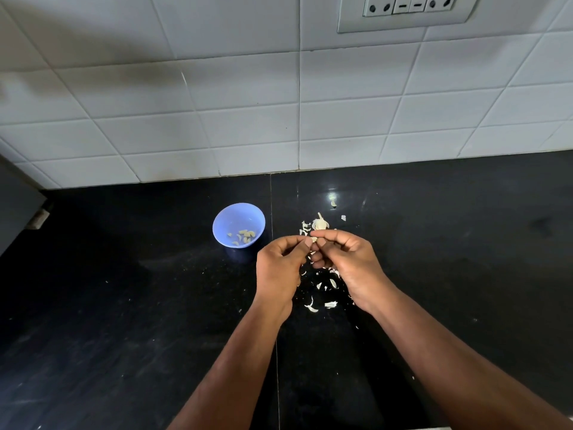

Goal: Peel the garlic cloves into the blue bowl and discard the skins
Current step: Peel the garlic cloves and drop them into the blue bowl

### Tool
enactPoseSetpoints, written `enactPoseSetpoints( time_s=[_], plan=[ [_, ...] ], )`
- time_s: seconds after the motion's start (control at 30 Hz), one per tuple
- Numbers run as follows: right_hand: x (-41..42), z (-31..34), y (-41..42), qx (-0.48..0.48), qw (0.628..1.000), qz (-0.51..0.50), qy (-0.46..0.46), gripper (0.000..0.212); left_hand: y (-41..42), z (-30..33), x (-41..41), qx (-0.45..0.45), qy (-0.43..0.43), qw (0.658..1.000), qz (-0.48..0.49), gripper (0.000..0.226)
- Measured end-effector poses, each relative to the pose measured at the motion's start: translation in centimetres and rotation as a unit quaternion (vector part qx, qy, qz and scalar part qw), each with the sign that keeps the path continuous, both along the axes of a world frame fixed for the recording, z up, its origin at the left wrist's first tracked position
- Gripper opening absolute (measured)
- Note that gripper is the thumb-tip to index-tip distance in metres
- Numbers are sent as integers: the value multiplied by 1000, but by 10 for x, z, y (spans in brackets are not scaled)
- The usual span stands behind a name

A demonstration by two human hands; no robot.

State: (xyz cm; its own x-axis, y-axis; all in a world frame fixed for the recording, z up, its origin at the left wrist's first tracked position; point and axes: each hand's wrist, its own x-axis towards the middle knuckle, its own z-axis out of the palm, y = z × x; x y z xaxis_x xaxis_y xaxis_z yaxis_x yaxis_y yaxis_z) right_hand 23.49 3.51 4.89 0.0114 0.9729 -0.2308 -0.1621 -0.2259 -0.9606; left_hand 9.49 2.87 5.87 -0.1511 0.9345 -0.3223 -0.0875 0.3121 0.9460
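Head view, both hands (313, 262) pinching garlic clove (313, 239)

No text reads anywhere; the wall switch plate (406, 10) seems to bear only plain dashes.

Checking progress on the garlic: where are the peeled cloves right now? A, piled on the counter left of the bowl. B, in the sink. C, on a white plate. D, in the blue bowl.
D: several pale peeled cloves lie at the bottom of the blue bowl, which stands on the black counter.
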Motion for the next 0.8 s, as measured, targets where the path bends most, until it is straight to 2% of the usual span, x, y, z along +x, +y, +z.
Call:
enactPoseSetpoints(
  time_s=[0.13, 0.3, 0.4, 0.47, 0.6, 0.7, 0.8],
  plan=[
    [-3, 1, -1, 1, 1000, 9, -4, 20, 1, 3, -4, 38, 25, 999, -11, 8],
    [-10, 1, -6, 13, 999, 28, -14, 19, 4, -4, -6, 76, 157, 983, -49, 7],
    [-12, 0, -10, -1, 999, 36, -4, 20, 4, -9, -11, 78, 214, 970, -84, 26],
    [-12, -1, -11, -20, 999, 35, 11, 20, 5, -13, -12, 79, 231, 965, -98, 25],
    [-13, 0, -9, -61, 994, 7, 95, 17, 1, -11, -8, 65, 168, 979, -95, 13],
    [-13, 0, -9, -66, 992, 5, 111, 15, -3, -12, -6, 28, 112, 991, -72, 29],
    [-15, 0, -8, -66, 990, -11, 121, 16, -5, -10, -8, 9, 125, 990, -66, 32]
  ],
)
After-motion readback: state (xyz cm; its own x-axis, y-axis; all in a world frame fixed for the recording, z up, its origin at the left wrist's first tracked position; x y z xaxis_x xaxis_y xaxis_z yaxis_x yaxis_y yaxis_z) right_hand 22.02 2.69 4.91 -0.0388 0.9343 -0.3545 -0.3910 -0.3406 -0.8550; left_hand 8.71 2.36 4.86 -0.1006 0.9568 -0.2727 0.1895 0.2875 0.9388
